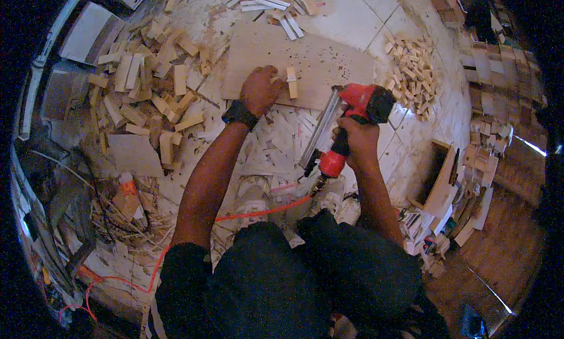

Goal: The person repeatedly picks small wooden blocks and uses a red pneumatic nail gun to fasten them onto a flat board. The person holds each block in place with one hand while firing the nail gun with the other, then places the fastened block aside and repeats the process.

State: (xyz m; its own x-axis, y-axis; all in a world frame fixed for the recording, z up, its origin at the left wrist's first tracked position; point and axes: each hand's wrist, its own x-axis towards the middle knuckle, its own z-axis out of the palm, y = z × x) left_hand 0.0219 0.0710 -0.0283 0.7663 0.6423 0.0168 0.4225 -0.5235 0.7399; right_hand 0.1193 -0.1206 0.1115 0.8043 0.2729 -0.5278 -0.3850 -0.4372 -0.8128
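My left hand (261,91), with a dark band at the wrist, rests on a flat wooden board (252,51). Its fingers are curled, and their tips meet the left edge of a small pale wood block (292,87) that lies on the board. A white patch shows near the upper part of the block. My right hand (359,138) is wrapped round the grip of a red and black nail gun (355,98). The gun is right of the block and apart from it, its long metal magazine slanting down to the left. An orange air hose (264,211) runs from its handle.
Heaped wood blocks (141,86) lie left of the board. Smaller pieces (414,71) are piled to the right, with white-faced strips (273,4) beyond. Paper scraps (270,145) cover the floor before my feet. An orange and white bottle (130,192) is at left; stacked wood (484,151) is at right.
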